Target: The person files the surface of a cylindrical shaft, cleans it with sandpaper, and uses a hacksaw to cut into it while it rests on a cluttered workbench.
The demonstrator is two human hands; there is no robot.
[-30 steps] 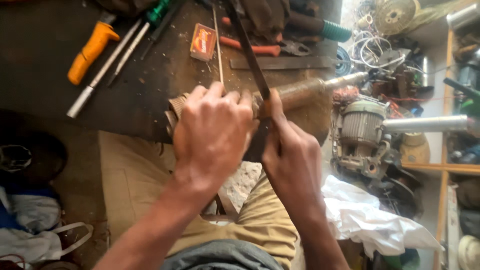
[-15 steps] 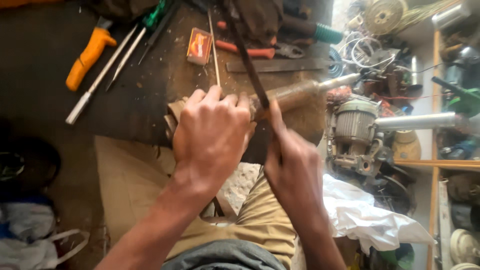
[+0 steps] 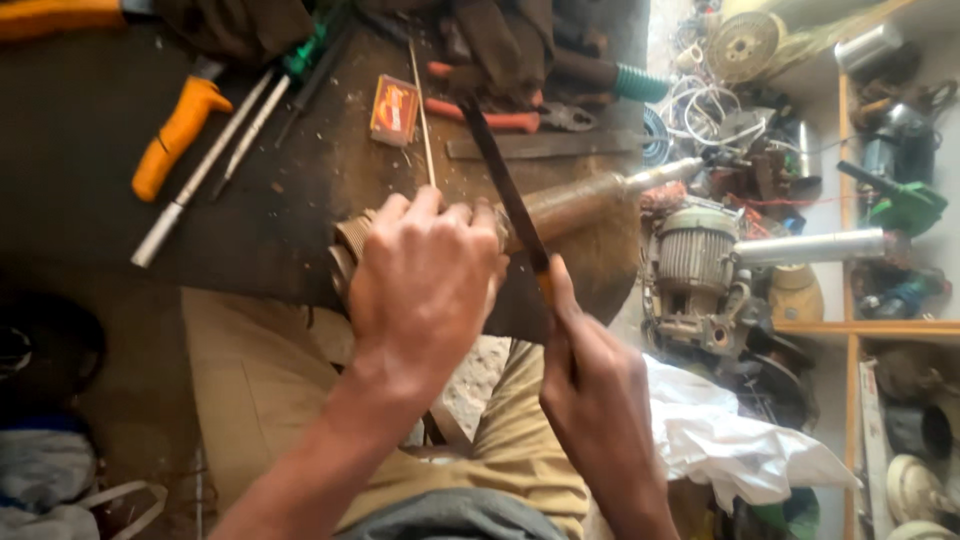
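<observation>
One left hand [image 3: 425, 290] is clamped over one ribbed cylindrical part [image 3: 352, 240] at the desk's [image 3: 90, 170] near edge, hiding most of it. One right hand [image 3: 590, 385] is closed on one dark flat file [image 3: 505, 195]; its handle is hidden inside the grip.

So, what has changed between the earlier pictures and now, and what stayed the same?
The right hand has drawn the dark file a little back toward the body, across the rusty cylindrical part. Nothing was taken or let go. The left hand still clamps the part on the dark workbench; the orange-handled tool and small orange box lie as before.
</observation>
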